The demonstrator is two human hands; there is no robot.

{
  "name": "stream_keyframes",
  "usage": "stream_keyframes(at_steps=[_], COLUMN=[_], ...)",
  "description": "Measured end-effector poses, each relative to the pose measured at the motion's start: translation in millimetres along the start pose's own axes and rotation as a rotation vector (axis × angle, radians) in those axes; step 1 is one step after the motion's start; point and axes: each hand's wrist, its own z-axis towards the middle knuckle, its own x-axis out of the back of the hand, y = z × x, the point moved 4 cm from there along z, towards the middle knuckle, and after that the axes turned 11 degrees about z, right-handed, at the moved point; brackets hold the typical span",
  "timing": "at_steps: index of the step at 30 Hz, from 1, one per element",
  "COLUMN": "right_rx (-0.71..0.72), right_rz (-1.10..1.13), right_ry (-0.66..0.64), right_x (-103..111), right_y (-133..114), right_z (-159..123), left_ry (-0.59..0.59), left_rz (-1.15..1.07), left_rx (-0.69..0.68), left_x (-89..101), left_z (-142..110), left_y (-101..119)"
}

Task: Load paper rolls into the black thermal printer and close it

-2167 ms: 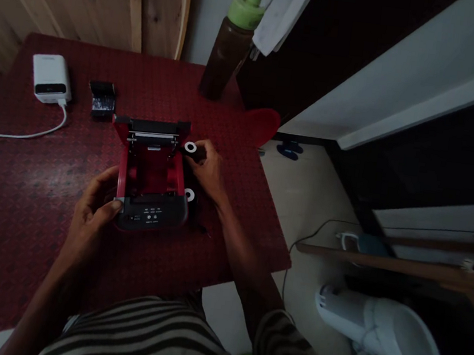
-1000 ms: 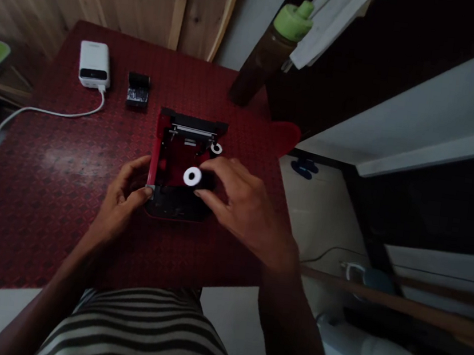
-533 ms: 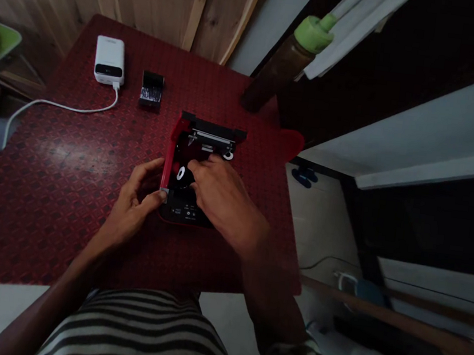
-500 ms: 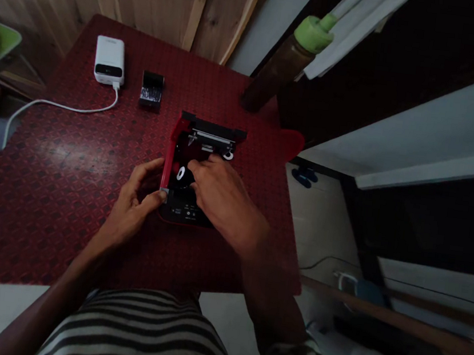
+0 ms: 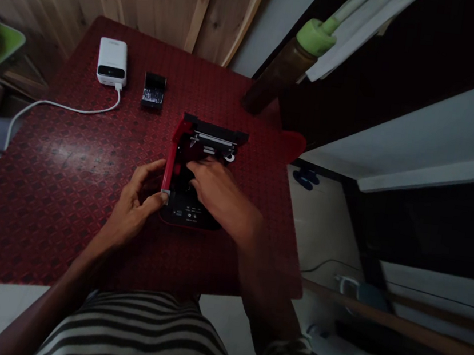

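White-ringed end of the black roll, plain at the right fingertips half a second ago, has gone out of sight; left hand (image 5: 135, 211) keeps its place. One red-and-black plastic box (image 5: 186, 203), hinged lid raised at its far side, sits beneath the right hand (image 5: 220, 190). Right hand: fingers bent down into the box's open bay, index and thumb tips slightly apart; too dark inside to tell whether they pinch the roll. Left hand: thumb and fingers spread, thumb on the box's grey near-left corner, index against its left wall. One second black roll with a white ring end (image 5: 229, 158) just past the right hand's knuckles, by the box's far right corner, mostly hidden.

Beyond the left hand: one small black roll with a glossy loose strip (image 5: 153, 91), apart from the box. Farther left: one white rectangular power bank (image 5: 113, 60), dark display on it; one white cable (image 5: 64, 105) plugged into its near end, running off to the left. Well beyond the right hand: one tall brown bottle with a light-green cap (image 5: 282, 71). All on one red table with dark diamond patterning (image 5: 64, 208). On the floor, right of the right hand: two dark-blue slippers (image 5: 306, 178).
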Motion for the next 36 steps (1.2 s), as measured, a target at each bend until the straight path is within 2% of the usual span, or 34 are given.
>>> stream_keyframes(at_steps=[4, 7, 12, 15, 19, 23, 26, 28, 31, 36], right_rx=[0.161, 0.199, 0.191, 0.267, 0.335, 0.330, 0.327, 0.334, 0.360, 0.340], right_rz=[0.258, 0.336, 0.322, 0.298, 0.220, 0.109, 0.057, 0.019, -0.028, -0.049], right_ry=[-0.032, -0.031, 0.063, 0.201, 0.419, 0.580, 0.661, 0.695, 0.739, 0.775], right_x=[13.9, 19.0, 16.1, 15.3, 11.8, 4.4, -1.8, -6.2, -11.7, -15.5], right_y=[-2.9, -1.5, 6.2, 6.7, 1.6, -5.7, -8.5, -9.7, -12.5, -15.9], right_z=[-24.0, -36.4, -38.4, -41.0, -53.1, -67.1, -75.4, -79.8, -85.5, -88.6], left_ry=[0.000, 0.010, -0.003, 0.036, 0.175, 0.247, 0.263, 0.270, 0.257, 0.160], left_rz=[0.018, 0.012, 0.002, 0.037, 0.147, 0.122, 0.117, 0.124, 0.117, 0.026], left_rx=[-0.008, 0.002, 0.014, -0.001, -0.118, -0.294, -0.303, -0.300, -0.251, 0.014], left_x=[0.6, 0.7, 4.0, 11.1, 18.4, 11.4, 3.9, 1.8, 2.2, 0.3], left_z=[1.2, 1.8, -0.4, 3.4, 33.4, 78.7, 95.4, 92.2, 72.2, 32.0], left_y=[-0.2, -1.0, -6.0, -3.6, 19.4, 51.1, 63.9, 66.6, 58.7, 21.3])
